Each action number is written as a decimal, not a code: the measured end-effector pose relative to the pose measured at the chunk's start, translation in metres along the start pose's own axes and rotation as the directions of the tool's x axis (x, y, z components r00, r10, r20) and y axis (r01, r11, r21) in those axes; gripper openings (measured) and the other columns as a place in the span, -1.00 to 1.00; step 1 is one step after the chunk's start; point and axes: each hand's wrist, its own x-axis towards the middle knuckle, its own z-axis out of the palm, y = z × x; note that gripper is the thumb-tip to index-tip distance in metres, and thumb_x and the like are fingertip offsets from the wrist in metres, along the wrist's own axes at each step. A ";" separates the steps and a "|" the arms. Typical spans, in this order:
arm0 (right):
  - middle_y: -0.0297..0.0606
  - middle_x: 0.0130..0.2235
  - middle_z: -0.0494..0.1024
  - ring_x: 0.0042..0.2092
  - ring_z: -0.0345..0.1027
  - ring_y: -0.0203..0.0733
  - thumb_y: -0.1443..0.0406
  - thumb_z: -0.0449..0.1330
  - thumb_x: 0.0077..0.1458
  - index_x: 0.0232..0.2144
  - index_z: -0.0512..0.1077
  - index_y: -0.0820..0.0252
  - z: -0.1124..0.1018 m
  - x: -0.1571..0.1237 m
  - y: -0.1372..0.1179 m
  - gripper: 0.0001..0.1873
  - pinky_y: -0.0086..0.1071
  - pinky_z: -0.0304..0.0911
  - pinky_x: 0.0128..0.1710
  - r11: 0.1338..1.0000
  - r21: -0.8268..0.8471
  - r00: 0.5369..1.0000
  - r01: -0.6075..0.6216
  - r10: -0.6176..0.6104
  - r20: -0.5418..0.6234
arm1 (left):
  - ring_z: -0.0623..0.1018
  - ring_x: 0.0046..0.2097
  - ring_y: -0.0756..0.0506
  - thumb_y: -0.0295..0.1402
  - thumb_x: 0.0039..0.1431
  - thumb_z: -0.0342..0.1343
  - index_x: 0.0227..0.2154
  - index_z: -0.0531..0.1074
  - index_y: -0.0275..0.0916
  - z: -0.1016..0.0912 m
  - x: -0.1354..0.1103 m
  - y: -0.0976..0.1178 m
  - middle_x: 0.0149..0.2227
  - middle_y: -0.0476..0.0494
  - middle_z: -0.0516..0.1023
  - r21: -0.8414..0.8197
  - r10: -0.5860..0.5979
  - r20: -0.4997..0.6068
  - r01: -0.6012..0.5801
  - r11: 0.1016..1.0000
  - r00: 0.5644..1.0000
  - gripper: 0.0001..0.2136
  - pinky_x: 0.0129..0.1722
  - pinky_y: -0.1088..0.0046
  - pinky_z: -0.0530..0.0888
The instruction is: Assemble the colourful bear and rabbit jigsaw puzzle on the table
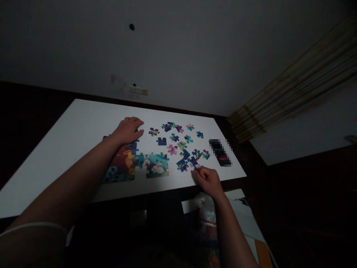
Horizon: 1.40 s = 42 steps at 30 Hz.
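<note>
Nearest the camera, at about eight o'clock in the view, the left forearm (75, 178) is seen with a pale band (36, 224) circled around it. At nine o'clock the left hand (128, 130) is laid palm down at the far edge of a joined puzzle section (119, 163), part of which is hidden by the hand and forearm. Its fingers (134, 120) are held close together and stretched out, and the thumb is set apart from them with a clear gap; nothing is seen gripped. From eight o'clock toward seven, the joined section is spread on the white surface (55, 160), and white rabbits (157, 168) are shown on its right-hand part, where a notch is left in the near edge. At five o'clock the right hand (208, 181) is held at the near edge of the surface with its fingers curled inward. A pinkish piece (198, 166) is seen right at those fingertips, but whether it is pinched or only touched cannot be told. Loose puzzle pieces (174, 137) are scattered around the middle of the view, between the two hands and beyond them, some of them touching or overlapping. Between three and four o'clock, a dark oblong object (219, 149), obscured by pixelation, is placed near the surface's right edge. At ten o'clock, a row of sockets (138, 90) is mounted on the wall (178, 56).
</note>
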 end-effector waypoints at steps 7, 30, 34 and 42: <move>-0.45 -0.62 0.18 -0.53 0.05 -0.17 -0.04 0.45 0.25 -0.64 0.06 -0.06 0.011 0.012 -0.010 -0.29 -0.24 0.09 -0.47 1.000 -0.018 0.999 0.019 -0.020 -0.039 | 0.53 0.47 -0.57 0.04 0.42 0.14 0.40 0.66 -0.13 -0.001 0.000 0.002 0.52 -0.44 0.60 -0.003 -0.002 0.017 0.002 1.000 1.000 -0.37 0.51 -0.30 0.46; -0.47 -0.64 0.10 -0.57 -0.01 -0.17 -0.02 0.43 0.25 -0.64 0.05 -0.11 0.021 0.002 0.002 -0.30 -0.19 0.02 -0.51 0.982 -0.170 0.952 0.078 -0.125 -0.280 | 0.59 0.43 -0.41 -0.34 0.44 0.16 0.38 0.61 -0.17 -0.014 -0.010 0.016 0.42 -0.39 0.64 -0.293 -0.163 -0.195 0.101 0.951 0.967 -0.50 0.54 -0.20 0.46; -0.47 -0.63 0.11 -0.56 0.00 -0.15 0.06 0.44 0.20 -0.63 0.04 -0.11 0.022 -0.001 0.009 -0.34 -0.18 0.05 -0.49 0.984 -0.170 0.931 0.048 -0.106 -0.349 | 0.67 0.27 -0.34 -0.39 0.42 0.15 0.27 0.67 -0.17 -0.017 -0.009 0.019 0.35 -0.34 0.70 -0.376 -0.186 -0.247 0.083 0.923 0.951 -0.57 0.49 -0.10 0.55; -0.44 -0.64 0.11 -0.54 0.00 -0.14 0.11 0.40 0.08 -0.66 0.04 -0.09 0.025 -0.002 0.008 -0.40 -0.20 0.04 -0.49 0.987 -0.158 0.893 0.017 -0.086 -0.441 | 0.68 -0.03 -0.28 -0.31 0.31 0.19 0.12 0.78 -0.16 -0.019 -0.008 0.017 -0.06 -0.21 0.78 -0.415 -0.278 -0.270 0.149 0.898 0.922 -0.60 0.19 0.04 0.64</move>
